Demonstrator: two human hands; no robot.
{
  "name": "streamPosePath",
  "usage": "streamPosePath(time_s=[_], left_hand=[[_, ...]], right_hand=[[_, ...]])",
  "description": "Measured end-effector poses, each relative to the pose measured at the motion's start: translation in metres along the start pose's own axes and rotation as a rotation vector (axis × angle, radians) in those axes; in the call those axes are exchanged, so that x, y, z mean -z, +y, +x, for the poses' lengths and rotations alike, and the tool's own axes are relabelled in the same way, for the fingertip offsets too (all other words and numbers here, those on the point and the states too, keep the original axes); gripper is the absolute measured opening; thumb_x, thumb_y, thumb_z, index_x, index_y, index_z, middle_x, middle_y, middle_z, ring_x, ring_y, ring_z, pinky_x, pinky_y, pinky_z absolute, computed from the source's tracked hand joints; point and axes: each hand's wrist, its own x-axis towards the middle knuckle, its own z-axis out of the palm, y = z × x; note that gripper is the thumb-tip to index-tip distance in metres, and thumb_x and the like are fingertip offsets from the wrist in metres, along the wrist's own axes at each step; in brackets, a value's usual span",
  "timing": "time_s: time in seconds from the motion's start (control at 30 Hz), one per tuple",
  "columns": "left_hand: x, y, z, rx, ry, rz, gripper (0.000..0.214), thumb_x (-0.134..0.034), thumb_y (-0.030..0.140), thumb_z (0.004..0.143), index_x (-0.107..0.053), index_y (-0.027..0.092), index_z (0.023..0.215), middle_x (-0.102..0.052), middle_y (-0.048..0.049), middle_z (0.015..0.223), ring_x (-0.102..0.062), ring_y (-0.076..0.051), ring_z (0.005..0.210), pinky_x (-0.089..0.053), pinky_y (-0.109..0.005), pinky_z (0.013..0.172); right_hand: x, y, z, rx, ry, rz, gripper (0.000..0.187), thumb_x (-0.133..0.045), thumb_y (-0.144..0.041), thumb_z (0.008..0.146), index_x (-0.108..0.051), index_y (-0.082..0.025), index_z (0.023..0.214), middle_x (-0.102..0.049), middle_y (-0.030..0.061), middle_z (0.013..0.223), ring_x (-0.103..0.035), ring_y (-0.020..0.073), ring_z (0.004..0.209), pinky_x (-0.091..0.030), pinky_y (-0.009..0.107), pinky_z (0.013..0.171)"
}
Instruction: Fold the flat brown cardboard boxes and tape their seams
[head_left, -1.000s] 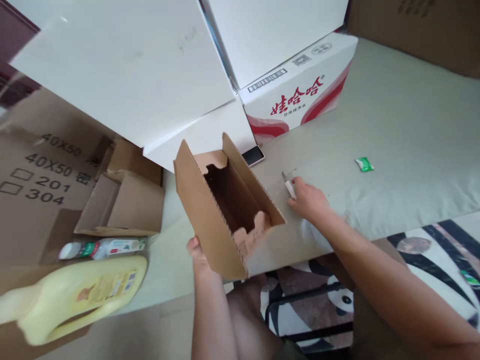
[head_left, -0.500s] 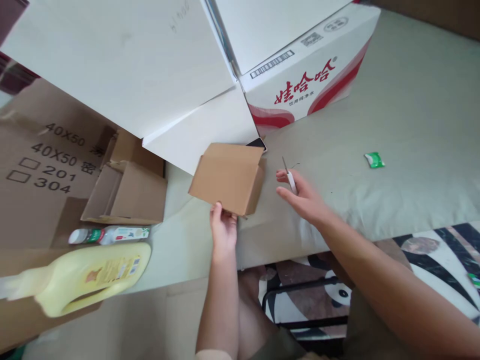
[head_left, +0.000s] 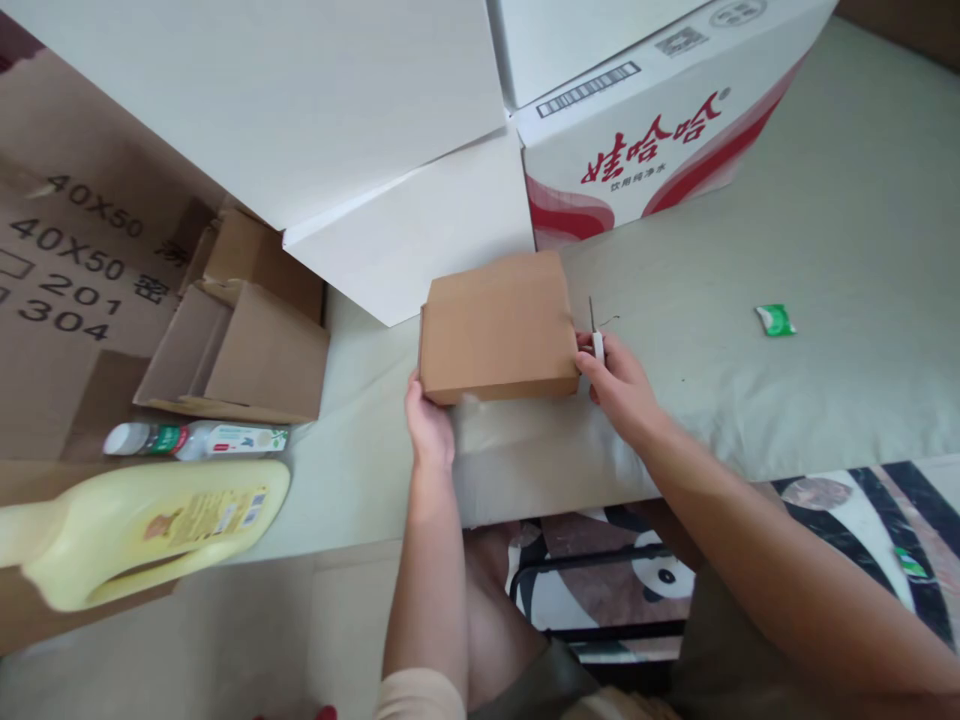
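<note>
A small brown cardboard box (head_left: 496, 325) is held over the pale cloth surface, with a flap along its far edge. My left hand (head_left: 430, 422) grips its near left corner; the fingertips are partly hidden by the box. At the box's right side, my right hand (head_left: 616, 382) is closed round a small white-handled knife (head_left: 598, 346). The knife's thin blade points up and away, clear of the cardboard. Fingers of that right hand also touch the right edge of the box.
White cartons (head_left: 420, 225) and a red-and-white carton (head_left: 652, 165) stand behind. To the left are an open cardboard box (head_left: 262, 355), a clear bottle (head_left: 199, 439) and a yellow jug (head_left: 161, 525). A green packet (head_left: 775, 320) lies at right.
The box has turned and shifted right, its near side now facing me. My left hand has moved to its left corner, and my right hand has come against its right edge with the knife.
</note>
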Motion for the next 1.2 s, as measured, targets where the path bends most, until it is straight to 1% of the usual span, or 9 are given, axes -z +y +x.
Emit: streamPosePath(time_s=[0.13,0.2,0.3,0.43,0.53,0.63,0.73,0.9,1.2], left_hand=[[-0.003,-0.003,-0.012,0.080,-0.118,-0.097,0.037,-0.075,0.055,0.077,-0.055,0.025,0.077,-0.063,0.0017,0.077,-0.064,-0.018,0.079,-0.048,-0.027,0.068],[-0.001,0.002,-0.017,0.119,-0.144,-0.159,0.037,-0.078,0.053,0.076,-0.055,0.024,0.078,-0.062,0.0042,0.074,-0.062,-0.015,0.070,-0.047,-0.026,0.065],[0.008,0.010,-0.020,0.220,-0.169,-0.205,0.042,-0.081,0.055,0.073,-0.064,0.026,0.099,-0.072,0.0012,0.090,-0.068,-0.019,0.082,-0.054,-0.032,0.075],[0.019,0.012,-0.021,0.411,-0.179,-0.144,0.060,-0.087,0.056,0.062,-0.070,0.021,0.108,-0.076,-0.0092,0.098,-0.070,-0.034,0.109,-0.056,-0.045,0.094],[0.020,0.012,-0.022,0.343,-0.174,-0.207,0.055,-0.085,0.051,0.067,-0.071,0.024,0.112,-0.077,-0.0082,0.103,-0.067,-0.036,0.119,-0.055,-0.046,0.099],[0.011,0.012,-0.022,0.265,-0.161,-0.416,0.048,-0.071,0.059,0.078,-0.070,0.028,0.116,-0.075,-0.0077,0.112,-0.066,-0.034,0.118,-0.056,-0.048,0.096],[-0.001,0.009,-0.023,0.417,-0.141,-0.594,0.057,-0.057,0.067,0.085,-0.068,0.021,0.117,-0.073,-0.0144,0.115,-0.068,-0.031,0.111,-0.059,-0.045,0.088],[-0.015,0.003,-0.027,0.456,-0.025,-0.701,0.060,-0.046,0.069,0.088,-0.065,0.018,0.114,-0.072,-0.0149,0.112,-0.069,-0.028,0.106,-0.060,-0.041,0.085],[-0.022,0.003,-0.035,0.371,-0.124,-0.550,0.060,-0.052,0.073,0.086,-0.070,0.023,0.114,-0.074,-0.0116,0.110,-0.068,-0.029,0.097,-0.057,-0.041,0.076]], right_hand=[[0.000,0.002,0.000,-0.025,0.084,0.002,0.039,-0.062,-0.051,0.081,-0.056,-0.027,0.112,-0.064,0.0045,0.104,-0.058,0.0206,0.083,-0.045,0.030,0.058],[0.003,0.002,0.000,-0.025,0.073,0.038,0.033,-0.062,-0.050,0.081,-0.057,-0.027,0.105,-0.062,0.0024,0.098,-0.052,0.0168,0.072,-0.038,0.026,0.051],[0.004,0.002,-0.001,0.078,0.023,0.125,0.028,-0.062,-0.048,0.081,-0.055,-0.026,0.094,-0.061,0.0007,0.093,-0.045,0.0126,0.063,-0.035,0.024,0.048],[0.005,-0.001,-0.002,0.223,-0.013,0.146,0.025,-0.064,-0.047,0.083,-0.057,-0.025,0.092,-0.065,0.0039,0.100,-0.057,0.0160,0.075,-0.042,0.026,0.053],[0.008,-0.007,-0.003,0.272,0.078,0.198,0.028,-0.061,-0.052,0.088,-0.061,-0.026,0.098,-0.066,0.0072,0.112,-0.062,0.0190,0.085,-0.040,0.025,0.048],[0.008,-0.015,-0.009,0.216,0.159,0.345,0.032,-0.052,-0.056,0.092,-0.060,-0.027,0.101,-0.060,0.0029,0.087,-0.060,0.0166,0.069,-0.029,0.023,0.037],[0.001,-0.022,-0.022,0.049,-0.094,0.375,0.036,-0.047,-0.060,0.095,-0.057,-0.025,0.098,-0.045,-0.0065,0.060,-0.043,0.0119,0.043,-0.025,0.023,0.034],[-0.018,-0.030,-0.047,-0.028,-0.539,0.195,0.049,-0.041,-0.066,0.099,-0.058,-0.021,0.089,-0.044,-0.0084,0.049,-0.041,0.0102,0.042,-0.036,0.026,0.046],[-0.032,-0.034,-0.054,-0.013,-0.762,0.136,0.049,-0.035,-0.063,0.102,-0.057,-0.021,0.087,-0.048,-0.0077,0.049,-0.043,0.0105,0.045,-0.037,0.025,0.052]])
